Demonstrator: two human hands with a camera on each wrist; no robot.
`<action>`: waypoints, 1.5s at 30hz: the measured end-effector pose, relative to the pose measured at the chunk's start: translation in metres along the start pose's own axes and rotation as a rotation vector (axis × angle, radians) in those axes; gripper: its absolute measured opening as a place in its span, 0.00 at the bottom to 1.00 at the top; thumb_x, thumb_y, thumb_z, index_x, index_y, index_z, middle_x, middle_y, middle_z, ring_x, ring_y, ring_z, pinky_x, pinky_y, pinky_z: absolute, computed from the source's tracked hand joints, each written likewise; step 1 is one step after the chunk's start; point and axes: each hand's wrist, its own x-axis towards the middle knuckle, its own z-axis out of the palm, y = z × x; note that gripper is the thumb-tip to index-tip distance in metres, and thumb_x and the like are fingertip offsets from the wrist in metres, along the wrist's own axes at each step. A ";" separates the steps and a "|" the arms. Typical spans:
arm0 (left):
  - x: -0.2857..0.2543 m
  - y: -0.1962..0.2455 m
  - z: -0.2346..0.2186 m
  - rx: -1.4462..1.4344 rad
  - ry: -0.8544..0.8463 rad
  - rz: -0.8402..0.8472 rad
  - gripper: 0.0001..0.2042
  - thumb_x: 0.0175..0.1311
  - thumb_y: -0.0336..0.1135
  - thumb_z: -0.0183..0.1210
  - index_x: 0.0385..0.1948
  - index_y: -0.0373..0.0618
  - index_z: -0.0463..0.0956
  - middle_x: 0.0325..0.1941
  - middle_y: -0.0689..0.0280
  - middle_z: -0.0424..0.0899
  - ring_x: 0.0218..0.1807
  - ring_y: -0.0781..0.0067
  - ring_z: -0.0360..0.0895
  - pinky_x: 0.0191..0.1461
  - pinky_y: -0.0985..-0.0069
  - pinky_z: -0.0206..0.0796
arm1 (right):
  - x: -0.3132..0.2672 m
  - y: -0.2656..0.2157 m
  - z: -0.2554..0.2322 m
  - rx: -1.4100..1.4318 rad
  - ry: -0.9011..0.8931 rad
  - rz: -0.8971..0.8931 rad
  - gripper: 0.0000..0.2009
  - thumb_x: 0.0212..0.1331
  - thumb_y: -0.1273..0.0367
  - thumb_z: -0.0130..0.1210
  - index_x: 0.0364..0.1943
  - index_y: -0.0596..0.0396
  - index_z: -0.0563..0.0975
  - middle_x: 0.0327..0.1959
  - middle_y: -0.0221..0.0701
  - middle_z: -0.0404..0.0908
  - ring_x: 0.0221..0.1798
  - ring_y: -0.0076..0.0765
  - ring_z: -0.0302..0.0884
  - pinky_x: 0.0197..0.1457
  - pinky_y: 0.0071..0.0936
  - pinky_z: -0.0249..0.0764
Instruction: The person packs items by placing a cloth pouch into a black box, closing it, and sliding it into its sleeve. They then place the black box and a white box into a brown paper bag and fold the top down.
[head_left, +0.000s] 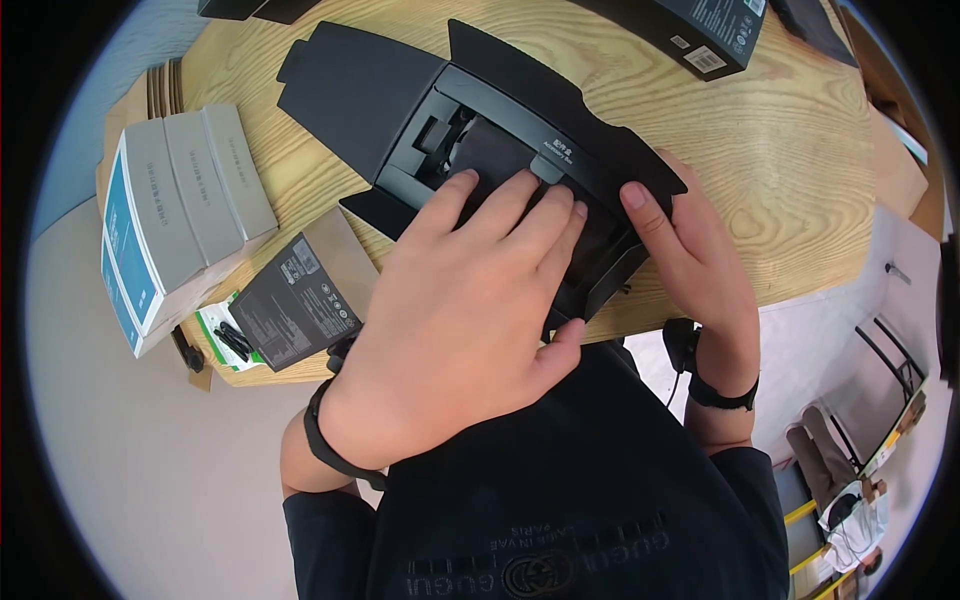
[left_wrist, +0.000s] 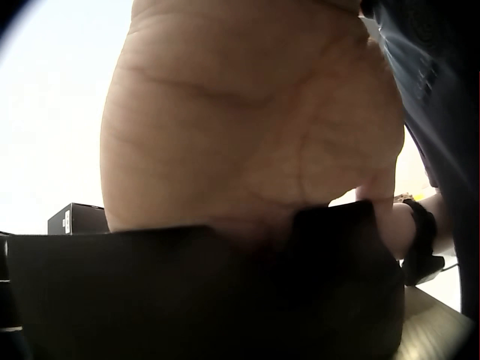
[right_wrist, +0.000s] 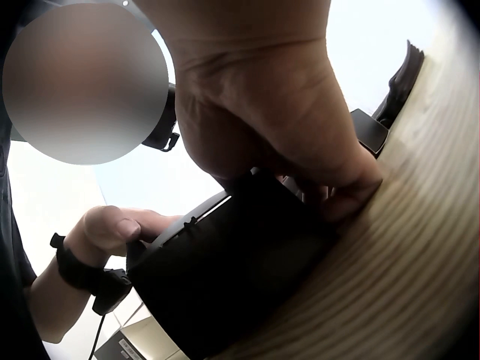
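A black cardboard box [head_left: 500, 95] lies with its lid flaps spread on the wooden table, tilted in the head view. In it sit a grey-black insert and a dark, soft-looking item [head_left: 488, 155], partly hidden under my left hand [head_left: 470, 290]. That hand reaches in palm down, its fingers extended over the dark item and the thumb out to the side. My right hand [head_left: 700, 250] grips the box's right end, thumb over the flap and the other fingers behind it. The right wrist view shows those fingers [right_wrist: 349, 199] at the box's far side, low by the tabletop.
Several grey-and-white boxes [head_left: 185, 180] stand at the table's left. A black printed card or box [head_left: 298, 305] lies in front of them, beside a small black cable [head_left: 234, 340]. Another black box [head_left: 700, 40] stands at the back right. A person [head_left: 850, 520] sits in the background.
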 end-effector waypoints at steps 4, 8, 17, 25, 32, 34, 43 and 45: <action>0.011 0.008 0.006 0.113 -0.056 -0.054 0.28 0.50 0.42 0.66 0.53 0.36 0.80 0.55 0.61 0.78 0.60 0.60 0.74 0.68 0.59 0.65 | 0.000 -0.003 -0.003 -0.043 -0.029 0.053 0.17 0.75 0.62 0.52 0.58 0.59 0.77 0.51 0.43 0.79 0.56 0.55 0.70 0.64 0.42 0.66; 0.016 0.010 0.011 0.159 -0.076 -0.078 0.24 0.49 0.41 0.65 0.49 0.37 0.81 0.52 0.62 0.78 0.57 0.62 0.75 0.65 0.61 0.67 | 0.001 -0.005 -0.003 -0.053 -0.049 0.073 0.17 0.75 0.62 0.53 0.59 0.60 0.76 0.52 0.44 0.79 0.57 0.56 0.69 0.64 0.42 0.67; -0.008 0.007 0.018 0.041 -0.026 0.067 0.12 0.50 0.30 0.66 0.38 0.40 0.83 0.42 0.65 0.81 0.47 0.65 0.78 0.58 0.66 0.69 | 0.000 -0.007 -0.002 -0.042 -0.018 0.058 0.16 0.75 0.62 0.53 0.56 0.61 0.77 0.49 0.42 0.79 0.54 0.55 0.69 0.63 0.42 0.66; -0.003 0.015 0.012 -0.029 -0.049 -0.065 0.09 0.55 0.29 0.65 0.37 0.41 0.80 0.41 0.63 0.78 0.49 0.61 0.76 0.60 0.63 0.66 | 0.001 -0.002 -0.002 -0.076 -0.031 0.017 0.15 0.75 0.62 0.52 0.54 0.59 0.78 0.48 0.41 0.79 0.53 0.54 0.69 0.63 0.42 0.65; 0.006 0.010 0.020 -0.189 0.069 -0.167 0.05 0.60 0.27 0.64 0.34 0.43 0.78 0.33 0.59 0.79 0.43 0.54 0.78 0.51 0.60 0.69 | -0.001 -0.003 -0.002 -0.107 -0.026 0.000 0.14 0.76 0.63 0.52 0.53 0.59 0.78 0.47 0.41 0.79 0.54 0.55 0.68 0.63 0.43 0.65; 0.009 0.008 0.025 -0.189 0.140 -0.208 0.04 0.60 0.26 0.63 0.34 0.42 0.77 0.31 0.58 0.79 0.41 0.52 0.78 0.48 0.59 0.70 | -0.002 -0.001 -0.001 -0.083 -0.025 0.002 0.14 0.75 0.63 0.52 0.52 0.59 0.78 0.47 0.41 0.78 0.53 0.55 0.68 0.62 0.43 0.65; 0.005 0.013 0.022 -0.068 0.146 -0.189 0.07 0.59 0.24 0.61 0.38 0.42 0.79 0.38 0.60 0.81 0.43 0.56 0.79 0.47 0.62 0.71 | 0.000 -0.002 -0.004 -0.057 -0.043 0.002 0.14 0.75 0.63 0.53 0.52 0.60 0.78 0.47 0.41 0.78 0.53 0.54 0.69 0.62 0.42 0.66; 0.003 0.011 0.021 -0.034 0.064 -0.155 0.09 0.59 0.24 0.61 0.41 0.41 0.81 0.42 0.61 0.82 0.47 0.58 0.80 0.51 0.63 0.72 | 0.000 -0.002 -0.004 -0.060 -0.060 0.015 0.14 0.75 0.63 0.53 0.53 0.60 0.78 0.47 0.41 0.79 0.54 0.54 0.69 0.62 0.42 0.66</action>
